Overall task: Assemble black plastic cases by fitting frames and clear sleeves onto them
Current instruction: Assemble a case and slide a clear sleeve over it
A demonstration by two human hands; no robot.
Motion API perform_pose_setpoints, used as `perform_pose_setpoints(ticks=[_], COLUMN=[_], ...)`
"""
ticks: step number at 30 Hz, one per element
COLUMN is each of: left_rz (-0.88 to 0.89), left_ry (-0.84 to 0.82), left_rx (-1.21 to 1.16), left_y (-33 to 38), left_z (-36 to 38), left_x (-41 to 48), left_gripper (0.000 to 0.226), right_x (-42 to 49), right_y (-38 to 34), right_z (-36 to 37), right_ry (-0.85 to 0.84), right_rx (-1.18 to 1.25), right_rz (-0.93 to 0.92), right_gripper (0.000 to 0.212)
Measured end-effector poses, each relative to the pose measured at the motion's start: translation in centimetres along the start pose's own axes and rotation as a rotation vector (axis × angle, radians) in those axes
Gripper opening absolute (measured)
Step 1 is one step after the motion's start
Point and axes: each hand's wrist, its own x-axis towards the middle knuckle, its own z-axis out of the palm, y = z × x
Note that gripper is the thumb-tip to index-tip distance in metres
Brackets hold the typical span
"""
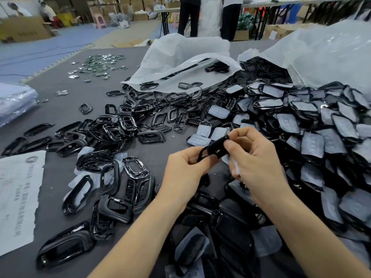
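Both hands hold one black plastic case [215, 148] above the grey table [60, 109], tilted up to the right. My left hand [185, 173] pinches its lower left end. My right hand [255, 159] grips its upper right end with thumb and fingers, and a clear sleeve [233, 164] shows under the palm. Loose black frames [128, 125] lie scattered to the left and ahead. A big heap of cases with clear sleeves [313, 141] fills the right side.
Two white plastic bags [180, 63] with black parts lie open at the back. Small shiny metal pieces [100, 66] are spread far left. A torn printed paper [18, 197] lies at the left edge. People stand beyond the table.
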Motion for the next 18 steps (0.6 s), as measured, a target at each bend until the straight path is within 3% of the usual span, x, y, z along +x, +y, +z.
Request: perform_pose_setpoints(ticks=[5,10,14,18], left_rz=[0.066,0.162,0.216,0.196], left_ry=[-0.046,0.038,0.04,0.026], left_rx=[-0.015,0.037,0.102,0.068], left_y=[0.6,0.87,0.77,0.83], left_z=[0.09,-0.42,-0.39,-0.14], left_x=[-0.1,0.11,0.2,-0.07], left_gripper=[0.03,0.028,0.013,0.022], right_x=[0.56,0.45,0.52,0.31], right_y=[0.31,0.59,0.37,0.07], right_z=[-1.03,-0.9,-0.8,-0.52], right_ry=[0.058,0.006,0.041,-0.006], right_rx=[-0.291,-0.449,-0.286,-0.124], right_rz=[-0.136,-0.153,-0.103,-0.059], right_gripper=[0.027,0.029,0.016,0.016])
